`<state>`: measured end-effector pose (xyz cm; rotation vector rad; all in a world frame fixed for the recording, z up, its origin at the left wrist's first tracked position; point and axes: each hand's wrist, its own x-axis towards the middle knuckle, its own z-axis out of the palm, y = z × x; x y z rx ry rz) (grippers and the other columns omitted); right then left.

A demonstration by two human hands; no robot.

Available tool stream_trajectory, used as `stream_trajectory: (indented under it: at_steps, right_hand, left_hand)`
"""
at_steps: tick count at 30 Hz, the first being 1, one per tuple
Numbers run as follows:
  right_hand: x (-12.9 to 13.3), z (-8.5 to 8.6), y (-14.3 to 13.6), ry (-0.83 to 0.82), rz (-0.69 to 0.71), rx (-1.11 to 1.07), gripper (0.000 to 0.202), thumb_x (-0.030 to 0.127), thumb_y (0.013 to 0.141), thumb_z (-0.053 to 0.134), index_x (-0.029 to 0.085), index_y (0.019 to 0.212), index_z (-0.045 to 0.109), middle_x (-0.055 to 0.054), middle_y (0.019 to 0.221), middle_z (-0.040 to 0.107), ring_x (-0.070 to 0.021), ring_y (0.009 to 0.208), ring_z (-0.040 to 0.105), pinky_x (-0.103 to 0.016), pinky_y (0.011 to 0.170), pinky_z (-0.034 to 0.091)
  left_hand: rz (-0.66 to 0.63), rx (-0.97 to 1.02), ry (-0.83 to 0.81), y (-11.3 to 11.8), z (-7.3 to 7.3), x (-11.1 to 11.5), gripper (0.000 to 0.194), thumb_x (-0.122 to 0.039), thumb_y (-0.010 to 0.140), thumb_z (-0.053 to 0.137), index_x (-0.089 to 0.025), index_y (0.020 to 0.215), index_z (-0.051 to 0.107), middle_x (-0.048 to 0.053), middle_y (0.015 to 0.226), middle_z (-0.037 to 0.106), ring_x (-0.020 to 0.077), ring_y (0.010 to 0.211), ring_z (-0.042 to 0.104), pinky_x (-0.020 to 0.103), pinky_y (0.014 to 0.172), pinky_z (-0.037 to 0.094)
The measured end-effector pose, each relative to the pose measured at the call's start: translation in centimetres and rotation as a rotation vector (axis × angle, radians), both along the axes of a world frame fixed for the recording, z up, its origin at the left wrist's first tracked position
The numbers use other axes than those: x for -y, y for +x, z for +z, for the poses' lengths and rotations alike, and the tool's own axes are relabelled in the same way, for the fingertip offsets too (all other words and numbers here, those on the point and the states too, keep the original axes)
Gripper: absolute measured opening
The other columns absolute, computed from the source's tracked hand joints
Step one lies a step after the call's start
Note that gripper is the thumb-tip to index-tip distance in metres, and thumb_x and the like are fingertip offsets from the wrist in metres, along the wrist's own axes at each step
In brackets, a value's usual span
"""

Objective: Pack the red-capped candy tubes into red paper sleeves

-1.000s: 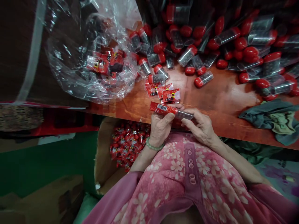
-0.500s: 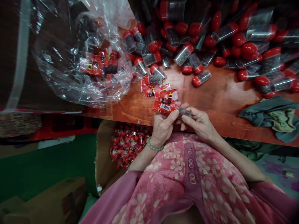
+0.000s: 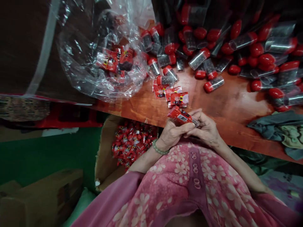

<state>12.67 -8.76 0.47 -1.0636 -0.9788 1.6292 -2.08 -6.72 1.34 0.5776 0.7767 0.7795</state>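
Just above my lap, my left hand [image 3: 172, 134] pinches a red printed packet [image 3: 181, 116] with a barcode, its fingers closed round the lower right end. My right hand [image 3: 207, 127] is closed at the same end, fingertips on a small dark clear piece [image 3: 196, 122] that the fingers partly cover. Both hands touch each other. Right behind them, several flat red packets [image 3: 179, 98] lie overlapping on the wooden table [image 3: 203, 104]. A clear tube with a red cap [image 3: 214, 84] lies beyond, in front of a large pile of similar tubes.
A clear plastic bag [image 3: 82, 78] with red packets inside lies at the back left. Below the table edge stands a cardboard box [image 3: 104, 151] full of small red packets [image 3: 132, 142]. Grey-green cloths [image 3: 267, 124] lie at the table's right.
The held packet has tilted and is now apart from the flat packets on the table. My hands have come closer together round its end. The whole view has shifted, with the table things further right.
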Motion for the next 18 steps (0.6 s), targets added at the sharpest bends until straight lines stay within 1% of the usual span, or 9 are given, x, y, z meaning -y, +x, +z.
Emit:
stream_trajectory:
  at_steps: [2, 4, 7, 10, 12, 14, 16, 17, 18]
  right_hand:
    - [-0.3, -0.1, 0.0, 0.034, -0.025, 0.049, 0.049, 0.048, 0.060, 0.096, 0.022, 0.070, 0.055, 0.004, 0.069, 0.061, -0.0119, 0.061, 0.058, -0.027, 0.059, 0.054]
    - [-0.5, -0.1, 0.0, 0.034, -0.031, 0.067, 0.056, 0.050, 0.054, 0.098, 0.022, 0.064, 0.051, 0.006, 0.062, 0.055, -0.0120, 0.059, 0.053, -0.029, 0.060, 0.053]
    - [-0.7, -0.4, -0.2, 0.018, -0.012, 0.036, 0.061, 0.051, 0.052, 0.099, 0.023, 0.062, 0.045, 0.010, 0.055, 0.046, -0.0109, 0.054, 0.047, -0.029, 0.059, 0.051]
    - [-0.7, -0.9, -0.4, 0.044, 0.013, 0.070, 0.064, 0.054, 0.051, 0.098, 0.024, 0.061, 0.043, 0.010, 0.055, 0.045, -0.0111, 0.054, 0.047, -0.029, 0.059, 0.049]
    - [-0.8, -1.0, -0.5, 0.077, 0.058, 0.142, 0.062, 0.056, 0.052, 0.097, 0.023, 0.063, 0.046, 0.008, 0.058, 0.051, -0.0122, 0.057, 0.051, -0.028, 0.059, 0.048]
    - [-0.8, -0.8, -0.5, 0.124, 0.197, 0.230, 0.051, 0.053, 0.059, 0.095, 0.023, 0.075, 0.058, 0.006, 0.070, 0.063, -0.0133, 0.064, 0.058, -0.027, 0.062, 0.049]
    - [-0.9, -0.5, -0.3, 0.190, 0.384, 0.326, 0.044, 0.049, 0.072, 0.090, 0.024, 0.100, 0.066, 0.003, 0.082, 0.071, -0.0139, 0.069, 0.063, -0.027, 0.064, 0.050]
    - [-1.0, -0.3, -0.2, 0.239, 0.444, 0.384, 0.042, 0.047, 0.079, 0.085, 0.025, 0.110, 0.066, 0.002, 0.084, 0.072, -0.0139, 0.069, 0.065, -0.026, 0.064, 0.050]
    - [-1.2, -0.2, 0.0, 0.305, 0.457, 0.453, 0.038, 0.046, 0.086, 0.080, 0.024, 0.114, 0.066, 0.001, 0.084, 0.072, -0.0142, 0.068, 0.065, -0.027, 0.065, 0.050]
  left_hand:
    - [-0.043, -0.028, 0.004, -0.1, 0.0, 0.1, 0.036, -0.048, 0.067, 0.090, -0.018, 0.084, 0.082, 0.006, 0.092, 0.077, 0.0199, 0.085, 0.070, 0.035, 0.088, 0.056]
    - [-0.075, -0.054, 0.002, -0.1, -0.1, 0.2, 0.040, -0.052, 0.066, 0.090, -0.017, 0.082, 0.082, 0.005, 0.078, 0.073, 0.0185, 0.076, 0.067, 0.036, 0.084, 0.056]
    - [-0.107, -0.043, -0.019, -0.2, -0.3, 0.1, 0.040, -0.053, 0.064, 0.090, -0.017, 0.081, 0.082, 0.002, 0.066, 0.067, 0.0162, 0.067, 0.063, 0.035, 0.078, 0.055]
    - [-0.162, -0.020, -0.039, -0.7, -0.5, 0.0, 0.038, -0.053, 0.066, 0.089, -0.018, 0.081, 0.082, 0.002, 0.061, 0.064, 0.0189, 0.067, 0.065, 0.038, 0.078, 0.057]
    - [-0.194, -0.035, -0.016, -1.5, -0.3, 0.0, 0.037, -0.052, 0.066, 0.088, -0.018, 0.078, 0.081, 0.006, 0.070, 0.071, 0.0240, 0.076, 0.070, 0.042, 0.084, 0.058]
    - [-0.196, -0.097, 0.037, -3.1, 0.1, 0.3, 0.034, -0.050, 0.066, 0.089, -0.018, 0.078, 0.081, 0.010, 0.091, 0.078, 0.0293, 0.091, 0.074, 0.045, 0.094, 0.058]
    - [-0.147, -0.223, 0.091, -5.7, 0.5, 1.0, 0.030, -0.045, 0.065, 0.090, -0.019, 0.080, 0.083, 0.011, 0.113, 0.078, 0.0329, 0.107, 0.073, 0.047, 0.103, 0.056]
    - [-0.102, -0.313, 0.108, -7.4, 0.6, 1.5, 0.029, -0.043, 0.066, 0.090, -0.020, 0.082, 0.083, 0.012, 0.121, 0.077, 0.0336, 0.111, 0.072, 0.047, 0.105, 0.054]
    - [-0.037, -0.417, 0.116, -9.4, 0.6, 2.2, 0.029, -0.043, 0.068, 0.089, -0.020, 0.084, 0.083, 0.012, 0.124, 0.076, 0.0338, 0.113, 0.071, 0.047, 0.105, 0.054]
